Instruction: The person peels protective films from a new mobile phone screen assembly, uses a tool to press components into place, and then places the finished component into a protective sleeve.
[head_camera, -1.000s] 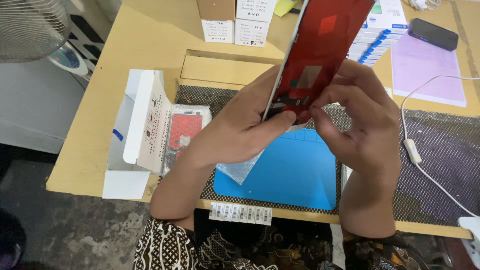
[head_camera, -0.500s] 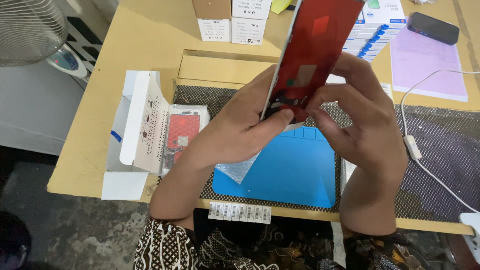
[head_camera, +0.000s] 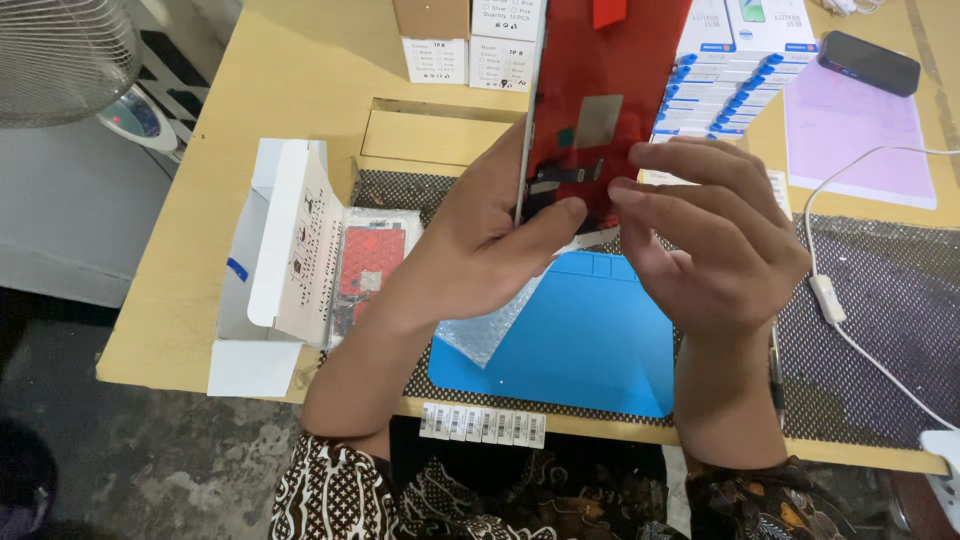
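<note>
1. The red screen panel (head_camera: 600, 110) is in my left hand (head_camera: 480, 250), held up above the middle of the tabletop (head_camera: 300, 90), over the far edge of the blue mat (head_camera: 580, 340).
2. Its top end runs out of the picture, so I cannot see how far it reaches. Its lower end is partly covered by my left thumb and by my right fingers (head_camera: 690, 165).
3. Its long axis stands nearly upright, leaning a little, lower end toward me and the other end toward the tabletop's far edge. The red back with its grey patch and small dark parts faces me; the glass side is turned away.
4. My left fingers are closed on the panel: the thumb presses on the red back near the bottom, while the others wrap behind its left edge, out of sight.
5. My right hand (head_camera: 720, 250) is loosely open, fingers curved at the panel's lower right edge. Whether they touch it I cannot tell.
6. A bit of bubble wrap (head_camera: 485, 325) lies half under my left wrist on the mat's near left corner.
7. Toward the tabletop's left edge, an open white box (head_camera: 270, 250) stands with a second red panel (head_camera: 365, 270) in a clear tray beside it.
8. Stacked white boxes (head_camera: 730, 70) sit at the far edge, cut off at the top; a dark phone (head_camera: 868, 62) lies near the far right corner, and a white cable (head_camera: 830, 300) crosses the right side.
</note>
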